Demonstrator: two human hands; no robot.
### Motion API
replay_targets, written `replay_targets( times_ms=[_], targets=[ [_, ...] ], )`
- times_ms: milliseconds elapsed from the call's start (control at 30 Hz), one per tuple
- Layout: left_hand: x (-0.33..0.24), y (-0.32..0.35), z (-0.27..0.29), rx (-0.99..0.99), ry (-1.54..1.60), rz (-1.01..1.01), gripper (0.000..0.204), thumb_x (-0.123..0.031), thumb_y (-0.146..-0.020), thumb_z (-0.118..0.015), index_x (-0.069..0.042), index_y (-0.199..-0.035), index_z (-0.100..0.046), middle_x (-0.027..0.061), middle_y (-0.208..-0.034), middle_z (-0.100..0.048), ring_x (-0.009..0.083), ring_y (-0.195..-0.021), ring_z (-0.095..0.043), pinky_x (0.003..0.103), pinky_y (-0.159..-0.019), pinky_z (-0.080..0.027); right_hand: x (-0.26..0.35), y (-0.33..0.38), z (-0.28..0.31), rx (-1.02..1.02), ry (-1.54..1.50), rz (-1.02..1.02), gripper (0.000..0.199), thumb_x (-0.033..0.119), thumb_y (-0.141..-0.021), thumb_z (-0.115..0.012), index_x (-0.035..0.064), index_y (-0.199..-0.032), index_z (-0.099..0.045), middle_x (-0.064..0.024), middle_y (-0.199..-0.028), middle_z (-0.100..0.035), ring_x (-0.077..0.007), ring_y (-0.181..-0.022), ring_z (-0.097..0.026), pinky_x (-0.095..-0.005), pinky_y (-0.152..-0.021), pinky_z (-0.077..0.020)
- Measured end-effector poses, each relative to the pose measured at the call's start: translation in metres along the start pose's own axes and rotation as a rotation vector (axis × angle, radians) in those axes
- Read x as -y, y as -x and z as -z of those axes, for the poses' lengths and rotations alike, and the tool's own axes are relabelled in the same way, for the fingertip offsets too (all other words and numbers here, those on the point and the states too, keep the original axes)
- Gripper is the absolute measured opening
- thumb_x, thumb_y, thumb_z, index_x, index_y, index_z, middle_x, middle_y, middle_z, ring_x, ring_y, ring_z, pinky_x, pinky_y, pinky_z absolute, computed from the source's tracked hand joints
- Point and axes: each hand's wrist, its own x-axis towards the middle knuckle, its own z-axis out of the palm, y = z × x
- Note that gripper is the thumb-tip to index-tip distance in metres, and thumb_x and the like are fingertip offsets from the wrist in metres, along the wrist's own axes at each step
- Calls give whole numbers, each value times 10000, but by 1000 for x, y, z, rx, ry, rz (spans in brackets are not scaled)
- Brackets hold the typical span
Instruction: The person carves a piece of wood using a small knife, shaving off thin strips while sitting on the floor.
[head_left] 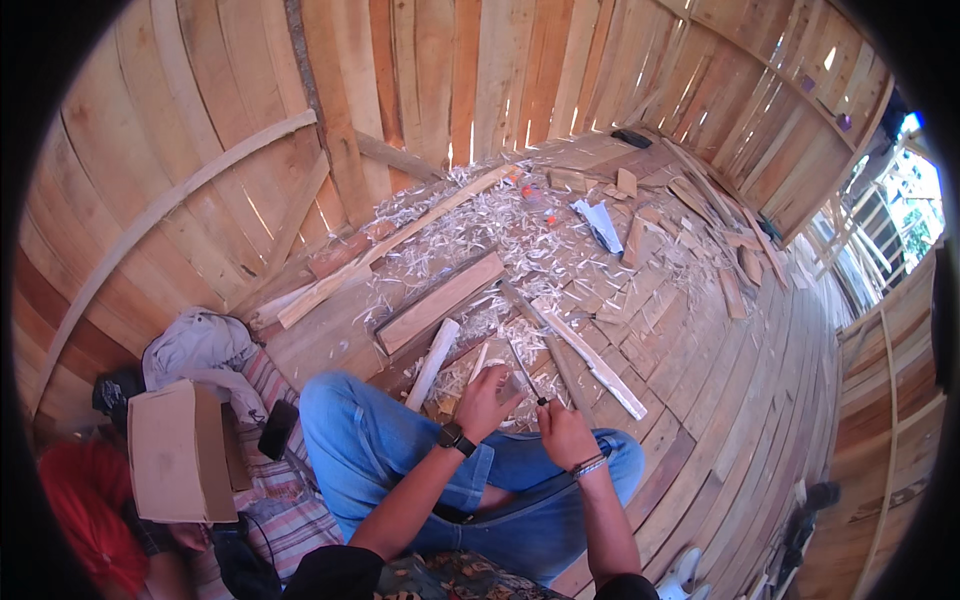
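Observation:
My right hand (568, 438) is closed round the dark handle of a thin, long-bladed tool (525, 372) that looks like a knife. Its narrow blade points away from me and slightly left. To the left of the blade, my left hand (485, 405) is raised with thumb and fingers apart and nothing visible between them. A pale wood strip (433, 364) lies just beyond my left hand. Past the tool, a long whitish strip (597, 362) and a darker stick (550, 345) rest on the floor. Farther off lies a thick rectangular wood block (440, 303).
Wood shavings (510, 225) cover much of the plank floor (720, 400). A long batten (400, 243) lies near the wall. Offcuts (690, 240) and a bluish-white packet (598, 225) are farther away. At left are a cardboard box (175, 455), a phone (278, 430) and a person in red (90, 510).

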Motion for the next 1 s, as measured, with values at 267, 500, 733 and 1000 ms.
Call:
replay_targets(
  times_ms=[267,500,733,1000],
  targets=[
    [76,-7,46,254,-849,503,587,-370,-749,-731,22,-1146,-548,209,-1133,-588,388,-1032,-592,475,-851,-504,0,0,6,-3,-7,-33,324,267,-962,-468,-26,-846,-542,-302,-693,-599,-483,-690,-600,-569,-676,-472],
    [109,4,-10,697,-770,504,522,-424,-767,-691,21,-1038,-665,208,-1088,-658,349,-1018,-637,435,-876,-513,-5,1,6,-2,-11,-58,325,275,-964,-463,-20,-854,-546,-299,-692,-602,-481,-694,-603,-569,-675,-477],
    [163,17,-17,847,-760,518,380,-302,-809,-623,-18,-1054,-683,206,-1118,-654,345,-1051,-634,437,-881,-515,-6,0,2,-10,-29,-17,310,262,-960,-466,-27,-873,-537,-300,-692,-603,-478,-694,-608,-565,-670,-483],
    [119,1,-6,277,-933,550,464,-230,-790,-613,-9,-1192,-543,182,-1188,-558,353,-1133,-534,490,-901,-463,-26,3,3,-48,-32,-62,312,265,-957,-470,-24,-866,-542,-293,-704,-612,-465,-701,-615,-557,-673,-488]
  ],
)
